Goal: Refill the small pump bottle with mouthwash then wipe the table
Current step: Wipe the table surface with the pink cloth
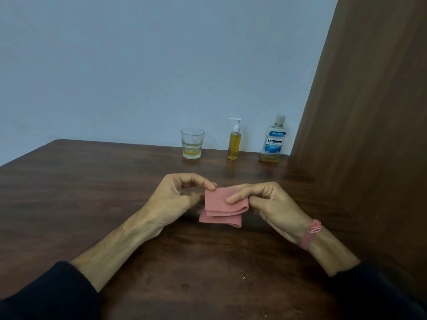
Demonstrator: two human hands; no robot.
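Observation:
A folded pink cloth is held just above the dark wooden table at its middle. My left hand pinches the cloth's upper left corner. My right hand grips its right edge between thumb and fingers. At the back stands the small pump bottle, with a white pump on top and yellow liquid nearly up to its neck. To its right is the mouthwash bottle with a blue label, capped, with a little yellow liquid at its bottom.
A clear glass with a shallow layer of yellowish liquid stands left of the pump bottle. A brown wooden panel rises along the table's right side. A pale wall is behind the table.

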